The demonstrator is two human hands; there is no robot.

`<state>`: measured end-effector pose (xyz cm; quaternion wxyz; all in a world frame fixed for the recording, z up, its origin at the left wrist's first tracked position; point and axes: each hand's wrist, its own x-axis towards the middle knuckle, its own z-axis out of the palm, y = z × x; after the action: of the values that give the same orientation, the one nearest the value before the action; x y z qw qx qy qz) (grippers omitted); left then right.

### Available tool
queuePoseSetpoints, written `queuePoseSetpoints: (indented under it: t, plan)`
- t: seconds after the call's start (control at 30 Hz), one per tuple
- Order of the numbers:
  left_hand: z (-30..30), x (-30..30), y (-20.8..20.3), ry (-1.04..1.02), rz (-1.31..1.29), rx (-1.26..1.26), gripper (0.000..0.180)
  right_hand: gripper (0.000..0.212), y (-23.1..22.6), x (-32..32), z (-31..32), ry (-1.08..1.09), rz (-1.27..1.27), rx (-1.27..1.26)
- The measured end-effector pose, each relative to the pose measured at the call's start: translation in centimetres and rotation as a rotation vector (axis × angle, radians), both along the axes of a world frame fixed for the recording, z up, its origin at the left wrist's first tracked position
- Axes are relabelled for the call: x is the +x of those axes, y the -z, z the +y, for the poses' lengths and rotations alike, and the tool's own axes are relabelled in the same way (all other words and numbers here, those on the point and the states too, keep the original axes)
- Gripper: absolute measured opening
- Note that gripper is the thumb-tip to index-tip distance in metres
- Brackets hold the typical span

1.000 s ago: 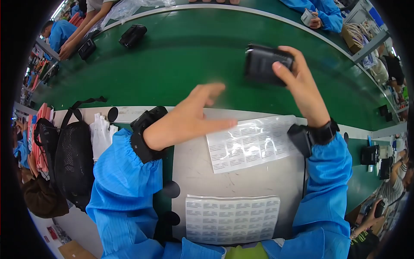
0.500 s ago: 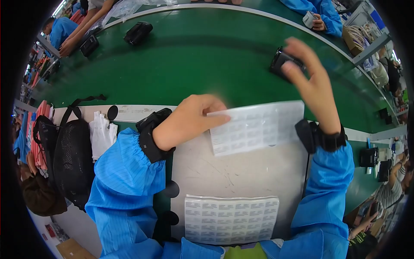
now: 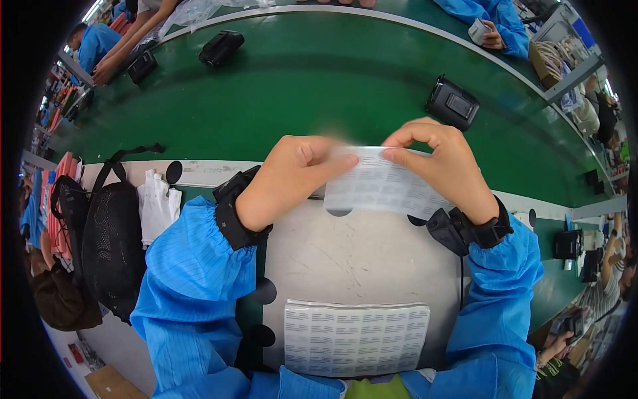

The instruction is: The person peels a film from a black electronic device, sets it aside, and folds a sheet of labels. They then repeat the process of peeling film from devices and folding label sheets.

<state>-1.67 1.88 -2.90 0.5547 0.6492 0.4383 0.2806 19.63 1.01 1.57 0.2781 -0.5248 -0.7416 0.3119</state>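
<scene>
A white sheet of labels [image 3: 382,186], printed in small rows, is held up between my hands over the near edge of the green surface. My left hand [image 3: 292,174] is closed at its upper left corner, thumb on the face, the fingertips blurred. My right hand [image 3: 442,156] pinches the top edge between thumb and forefinger. Past the right hand, a black boxy device [image 3: 454,103] lies on the green surface. Close to my body, a stack of similar label sheets [image 3: 357,339] rests on the grey board [image 3: 359,259].
Two more black devices, one nearer the middle [image 3: 221,48] and one at far left [image 3: 141,66], sit on the green surface [image 3: 319,86]. A black mesh bag [image 3: 114,246] and white cloth [image 3: 157,206] lie left. Co-workers' hands [image 3: 493,36] show across the surface.
My right hand has come back from the black device to the sheet's top edge. The sheet has shifted slightly and tilts differently. The black devices on the left have moved a little rightward.
</scene>
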Motion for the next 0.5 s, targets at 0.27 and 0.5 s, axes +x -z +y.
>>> queuePoseSetpoints:
  t: [0.27, 0.5]
  plan:
    - [-0.8, 0.9, 0.4, -0.043, -0.184, -0.050, 0.021, 0.016, 1.9, -1.1, -0.6, 0.022, 0.029, 0.410]
    - [-0.9, 1.3, 0.1, 0.001, -0.184, 0.030, 0.023, 0.011, 2.5, -1.4, -0.9, -0.033, 0.082, 0.474]
